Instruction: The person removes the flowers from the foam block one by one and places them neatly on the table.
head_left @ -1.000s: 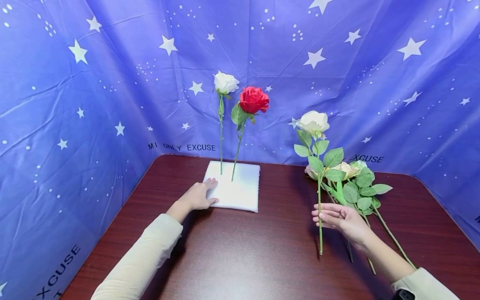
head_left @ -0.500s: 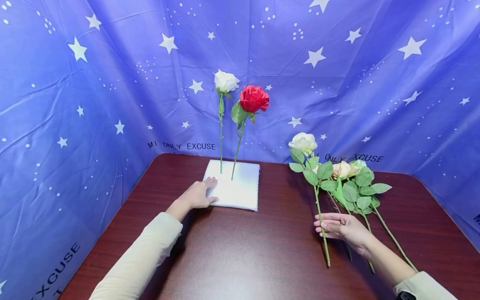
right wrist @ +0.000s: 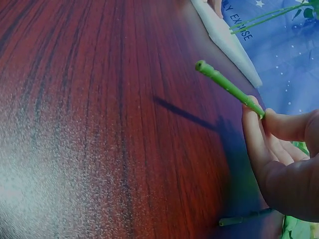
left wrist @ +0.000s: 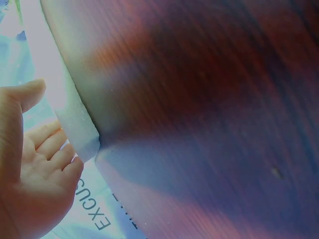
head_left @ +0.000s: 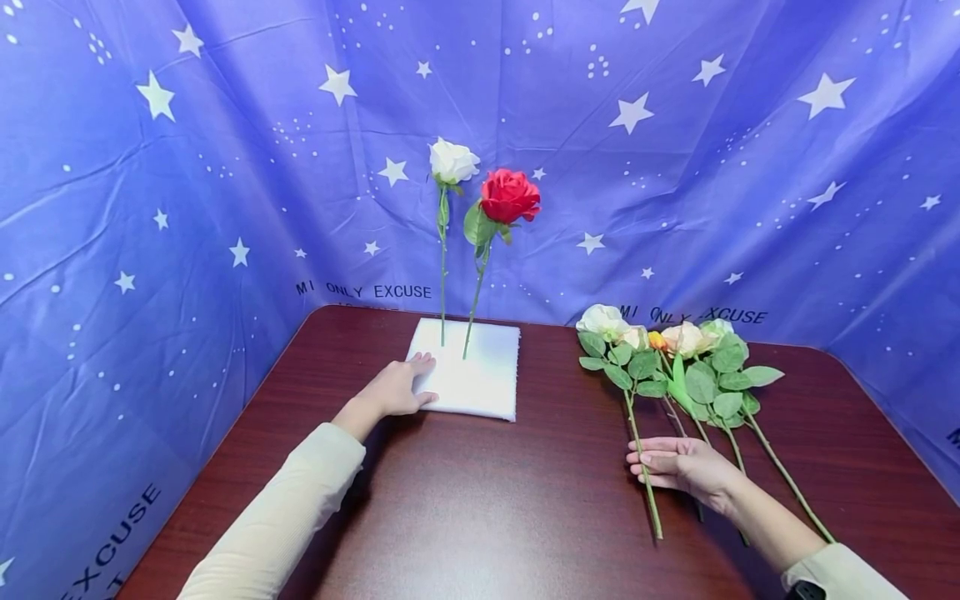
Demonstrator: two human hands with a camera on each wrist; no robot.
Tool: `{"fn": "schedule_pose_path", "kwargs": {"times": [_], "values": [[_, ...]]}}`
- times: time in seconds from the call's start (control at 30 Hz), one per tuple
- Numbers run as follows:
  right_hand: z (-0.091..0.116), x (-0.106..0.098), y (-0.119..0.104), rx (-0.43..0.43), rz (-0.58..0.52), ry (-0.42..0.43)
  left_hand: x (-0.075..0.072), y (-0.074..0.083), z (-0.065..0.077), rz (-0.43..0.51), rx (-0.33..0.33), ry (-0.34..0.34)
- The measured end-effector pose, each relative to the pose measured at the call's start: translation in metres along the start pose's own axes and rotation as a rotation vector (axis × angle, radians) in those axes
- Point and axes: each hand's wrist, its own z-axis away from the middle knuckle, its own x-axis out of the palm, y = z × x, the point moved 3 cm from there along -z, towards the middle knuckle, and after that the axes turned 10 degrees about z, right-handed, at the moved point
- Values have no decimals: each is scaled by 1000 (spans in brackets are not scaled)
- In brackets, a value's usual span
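My left hand (head_left: pixel 396 390) rests on the left edge of a white foam block (head_left: pixel 483 387), fingers extended over its top. In the left wrist view the thumb (left wrist: pixel 27 94) and fingers lie by the block's edge. Standing in the block are a white rose (head_left: pixel 453 162) and a red rose (head_left: pixel 510 197). My right hand (head_left: pixel 693 468) pinches the stem of another white rose (head_left: pixel 602 321) between thumb and fingers. Its bloom is low, level with the other flowers. The right wrist view shows the cut stem end (right wrist: pixel 219 79) above the tabletop.
Several loose flowers lie at the right, among them a peach rose (head_left: pixel 684 340) and an orange bud (head_left: pixel 657 340). Their stems reach under my right forearm. Blue star-printed cloth (head_left: pixel 570 100) surrounds the dark red wooden table (head_left: pixel 465 500).
The held white rose has come down and tilted away toward the other flowers, its bloom dropping to the table's far side. My right hand has lowered slightly. My left hand has stayed put.
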Motion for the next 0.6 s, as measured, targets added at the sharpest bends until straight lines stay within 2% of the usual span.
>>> {"fn": "schedule_pose_path", "kwargs": {"times": [0.2,0.37,0.6], "values": [[1,-4,1,-6,-44,-6,2,-3,-2,-2,-42,-26],[0,-5,0,2,-48,0,3,-3,-2,0,-49,-26],[-1,-4,1,64,28,109,3,-3,-3,1,-39,-22]]}}
